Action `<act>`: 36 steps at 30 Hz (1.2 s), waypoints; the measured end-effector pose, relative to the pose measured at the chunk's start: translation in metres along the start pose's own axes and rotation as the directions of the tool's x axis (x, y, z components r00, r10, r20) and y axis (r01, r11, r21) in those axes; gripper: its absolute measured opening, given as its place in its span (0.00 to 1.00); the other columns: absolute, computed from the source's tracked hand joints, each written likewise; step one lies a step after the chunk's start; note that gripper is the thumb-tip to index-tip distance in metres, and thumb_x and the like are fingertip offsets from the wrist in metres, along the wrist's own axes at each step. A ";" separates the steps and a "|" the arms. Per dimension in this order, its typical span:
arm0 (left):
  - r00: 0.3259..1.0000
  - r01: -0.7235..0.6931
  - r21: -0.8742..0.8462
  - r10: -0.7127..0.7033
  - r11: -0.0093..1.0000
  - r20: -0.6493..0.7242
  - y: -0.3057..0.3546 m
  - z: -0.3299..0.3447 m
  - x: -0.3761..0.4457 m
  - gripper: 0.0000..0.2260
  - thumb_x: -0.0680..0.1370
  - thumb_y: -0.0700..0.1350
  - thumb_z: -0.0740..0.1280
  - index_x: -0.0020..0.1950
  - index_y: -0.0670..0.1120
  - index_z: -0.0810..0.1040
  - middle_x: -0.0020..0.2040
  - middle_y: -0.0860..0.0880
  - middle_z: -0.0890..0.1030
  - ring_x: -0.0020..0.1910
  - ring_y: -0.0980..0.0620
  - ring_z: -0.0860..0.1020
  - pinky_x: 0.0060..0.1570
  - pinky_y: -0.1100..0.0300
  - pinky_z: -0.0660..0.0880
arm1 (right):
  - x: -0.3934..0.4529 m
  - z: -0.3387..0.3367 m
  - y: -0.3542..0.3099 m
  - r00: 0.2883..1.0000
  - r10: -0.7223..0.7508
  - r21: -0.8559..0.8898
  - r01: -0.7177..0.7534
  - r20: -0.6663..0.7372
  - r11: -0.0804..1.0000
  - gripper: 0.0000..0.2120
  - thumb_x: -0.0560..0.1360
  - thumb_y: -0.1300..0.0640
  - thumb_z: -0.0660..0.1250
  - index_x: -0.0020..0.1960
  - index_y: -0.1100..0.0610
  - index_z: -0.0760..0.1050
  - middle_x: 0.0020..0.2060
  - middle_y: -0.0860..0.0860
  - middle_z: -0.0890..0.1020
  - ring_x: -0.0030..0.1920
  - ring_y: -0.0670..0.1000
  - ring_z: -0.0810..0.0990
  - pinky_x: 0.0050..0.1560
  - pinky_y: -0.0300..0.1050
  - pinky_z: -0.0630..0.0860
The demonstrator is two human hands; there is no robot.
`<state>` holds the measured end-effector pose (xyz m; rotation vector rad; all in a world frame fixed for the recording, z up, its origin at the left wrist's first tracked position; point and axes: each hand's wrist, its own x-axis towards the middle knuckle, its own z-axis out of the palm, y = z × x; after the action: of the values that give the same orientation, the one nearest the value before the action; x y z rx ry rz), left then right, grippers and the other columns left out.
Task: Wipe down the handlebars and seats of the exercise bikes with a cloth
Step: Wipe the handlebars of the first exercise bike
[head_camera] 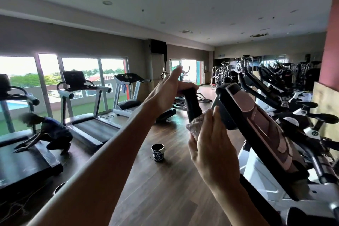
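Observation:
A black padded handlebar grip (192, 104) of the nearest exercise bike rises in front of me, beside the bike's black and pink console (256, 121). My left hand (172, 90) holds the top end of the grip, thumb raised. My right hand (211, 145) presses a pinkish-grey cloth (195, 124) around the lower part of the same grip. The bike's white frame (256, 167) shows below the console. Its seat is out of view.
A row of further exercise bikes (297, 101) runs along the right wall. Treadmills (88, 115) stand by the windows at left, and a crouching person (49, 134) wipes one. A small dark cup (157, 152) sits on the wooden floor.

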<state>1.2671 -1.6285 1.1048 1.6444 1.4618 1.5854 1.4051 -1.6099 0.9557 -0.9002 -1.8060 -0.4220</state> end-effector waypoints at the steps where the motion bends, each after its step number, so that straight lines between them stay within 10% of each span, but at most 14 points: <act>1: 1.000 0.002 0.009 -0.002 1.000 0.007 -0.001 -0.001 0.000 0.35 0.85 0.62 0.46 0.40 0.52 0.89 0.52 0.45 0.88 0.59 0.47 0.83 0.76 0.48 0.64 | 0.005 0.002 -0.001 1.000 0.017 0.004 -0.017 -0.002 1.000 0.31 0.83 0.50 0.56 0.75 0.74 0.61 0.74 0.74 0.62 0.74 0.68 0.68 0.71 0.57 0.73; 7: 1.000 -0.019 -0.090 0.018 0.996 -0.013 -0.005 0.001 -0.002 0.30 0.86 0.48 0.47 0.43 0.47 0.88 0.48 0.46 0.88 0.51 0.52 0.85 0.64 0.56 0.72 | 0.074 0.007 -0.019 0.984 0.150 0.199 -0.128 -0.098 0.972 0.34 0.85 0.44 0.52 0.77 0.72 0.57 0.76 0.75 0.56 0.79 0.70 0.57 0.80 0.56 0.58; 15: 0.997 -0.069 -0.123 0.067 0.990 -0.025 -0.004 0.005 -0.013 0.29 0.87 0.43 0.47 0.42 0.44 0.86 0.49 0.45 0.88 0.51 0.52 0.84 0.52 0.67 0.76 | 0.000 0.000 0.009 0.999 0.033 0.085 -0.033 -0.001 0.996 0.32 0.82 0.47 0.56 0.74 0.72 0.64 0.72 0.72 0.68 0.72 0.68 0.71 0.66 0.58 0.78; 21: 0.998 -0.067 -0.027 0.067 0.997 0.016 0.000 0.002 -0.017 0.21 0.87 0.41 0.52 0.51 0.42 0.85 0.44 0.55 0.87 0.46 0.61 0.84 0.43 0.74 0.74 | -0.004 -0.009 0.002 0.999 0.014 -0.105 -0.008 0.052 0.994 0.30 0.84 0.48 0.54 0.74 0.72 0.64 0.72 0.71 0.68 0.75 0.69 0.65 0.75 0.61 0.66; 29: 0.995 -0.094 0.006 0.094 0.996 0.033 -0.003 0.001 -0.016 0.22 0.86 0.40 0.52 0.45 0.47 0.84 0.40 0.58 0.87 0.42 0.63 0.84 0.44 0.72 0.77 | 0.062 -0.002 -0.025 0.997 0.066 0.102 -0.063 -0.027 0.993 0.34 0.78 0.51 0.68 0.76 0.68 0.62 0.73 0.66 0.68 0.74 0.63 0.67 0.78 0.56 0.63; 36: 0.993 -0.059 0.057 0.053 0.997 0.108 -0.003 -0.003 -0.019 0.17 0.87 0.42 0.54 0.61 0.42 0.82 0.58 0.43 0.84 0.45 0.58 0.84 0.44 0.72 0.76 | 0.005 -0.021 -0.016 0.983 0.009 -0.014 -0.007 0.182 1.000 0.37 0.73 0.55 0.58 0.79 0.68 0.56 0.75 0.66 0.64 0.76 0.64 0.63 0.78 0.58 0.59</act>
<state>1.2665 -1.6445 1.0943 1.7900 1.4327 1.4718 1.4052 -1.6323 0.9711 -0.9820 -1.9674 -0.3564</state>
